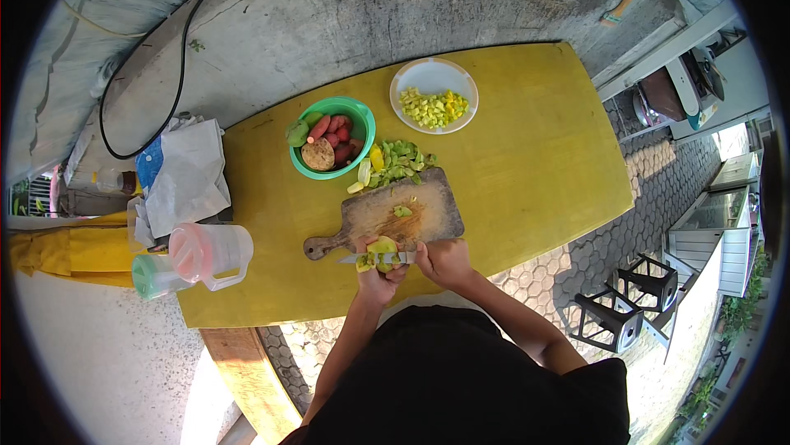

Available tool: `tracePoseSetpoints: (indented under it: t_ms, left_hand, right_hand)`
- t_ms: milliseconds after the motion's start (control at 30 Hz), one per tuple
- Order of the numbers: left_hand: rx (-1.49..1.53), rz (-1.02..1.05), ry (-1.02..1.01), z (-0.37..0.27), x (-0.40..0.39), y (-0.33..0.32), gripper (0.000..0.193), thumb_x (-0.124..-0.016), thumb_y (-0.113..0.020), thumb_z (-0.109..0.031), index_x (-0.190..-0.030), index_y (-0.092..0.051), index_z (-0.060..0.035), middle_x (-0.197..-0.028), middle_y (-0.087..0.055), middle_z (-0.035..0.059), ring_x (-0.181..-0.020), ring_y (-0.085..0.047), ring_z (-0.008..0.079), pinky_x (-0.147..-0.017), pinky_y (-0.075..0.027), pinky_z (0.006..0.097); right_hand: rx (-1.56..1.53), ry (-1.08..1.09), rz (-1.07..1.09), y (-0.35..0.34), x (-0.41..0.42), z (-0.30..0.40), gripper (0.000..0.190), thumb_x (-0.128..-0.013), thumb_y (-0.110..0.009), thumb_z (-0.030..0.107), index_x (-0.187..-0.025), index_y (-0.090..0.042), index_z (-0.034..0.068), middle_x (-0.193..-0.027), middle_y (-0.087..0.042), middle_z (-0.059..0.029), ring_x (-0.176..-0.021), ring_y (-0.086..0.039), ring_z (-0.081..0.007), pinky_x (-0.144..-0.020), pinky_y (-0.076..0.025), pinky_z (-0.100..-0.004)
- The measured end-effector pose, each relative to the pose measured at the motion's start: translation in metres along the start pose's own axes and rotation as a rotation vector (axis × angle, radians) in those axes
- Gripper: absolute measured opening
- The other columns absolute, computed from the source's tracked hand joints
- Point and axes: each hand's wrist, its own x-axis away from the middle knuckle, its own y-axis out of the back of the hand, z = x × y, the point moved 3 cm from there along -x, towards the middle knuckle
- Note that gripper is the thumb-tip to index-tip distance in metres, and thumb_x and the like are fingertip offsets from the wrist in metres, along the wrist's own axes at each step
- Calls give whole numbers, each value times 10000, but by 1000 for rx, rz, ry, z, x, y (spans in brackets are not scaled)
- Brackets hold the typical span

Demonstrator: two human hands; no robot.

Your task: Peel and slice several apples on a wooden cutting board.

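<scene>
My left hand (378,284) holds a partly peeled green fruit (384,246) above the near edge of a worn wooden cutting board (426,201). In my right hand (443,263) is a knife (395,258), its blade lying across the fruit and pointing left, with bits of peel on it. A small piece of green peel (402,211) rests on the board. Beyond the board is a heap of green peelings (401,161) with yellowish pieces at its left side. A green plastic bowl (295,164) holds red tubers, green fruit and a round brown item. Diced yellow-green pieces (432,109) lie on a white plate (432,75).
The yellow-topped table (531,167) meets a concrete wall (370,19) at its far side. Two plastic pitchers, one pink-lidded (231,254) and one green-lidded (151,275), stand at the left near a white plastic bag (188,173). Black stools (611,321) stand on the paving at the right.
</scene>
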Motion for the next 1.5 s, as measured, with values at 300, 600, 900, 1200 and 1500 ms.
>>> tracePoseSetpoints:
  t_ms: [300, 600, 900, 1200, 1500]
  left_hand:
    - [-8, 54, 109, -3, 4, 8, 463, -816, -382, -462, -788, -528, -24, -537, -406, 64, -390, -294, 115, -340, -209, 209]
    - [174, -51, 174, -17, -11, 52, 472, -817, -351, -486, -771, -514, -45, -550, -399, 40, -394, -285, 86, -331, -195, 199]
    - [-31, -22, 326, -1, -18, 25, 495, -801, -332, -515, -750, -525, -62, -505, -370, 20, -345, -258, 80, -303, -192, 198]
    - [-44, 2, 286, -16, -14, 61, 486, -800, -362, -509, -692, -524, -63, -492, -384, 24, -330, -274, 80, -296, -199, 195]
    - [-1586, -656, -299, -32, -2, 73, 588, -778, -508, -549, -940, -579, 12, -692, -611, 162, -601, -610, 229, -504, -457, 333]
  right_hand:
    - [144, -309, -60, -27, 15, -52, 432, -861, -501, 212, -466, -511, 36, -424, -468, -152, -356, -484, -308, -369, -380, -399]
    - [-542, -628, 608, -33, 29, -72, 502, -889, -497, 412, -589, -563, 14, -496, -488, -95, -457, -475, -193, -464, -381, -354]
    - [-335, -501, 281, -50, -8, -20, 446, -700, -760, 354, -621, -490, 9, -520, -445, -31, -485, -377, -94, -448, -340, -288]
    - [-146, -587, 327, -46, -29, -96, 432, -837, -587, 430, -716, -556, 17, -539, -483, -51, -508, -462, -134, -489, -376, -318]
    - [-125, -461, 1017, -21, -22, -167, 442, -864, -492, 511, -975, -599, 98, -743, -569, -54, -664, -529, -166, -621, -413, -319]
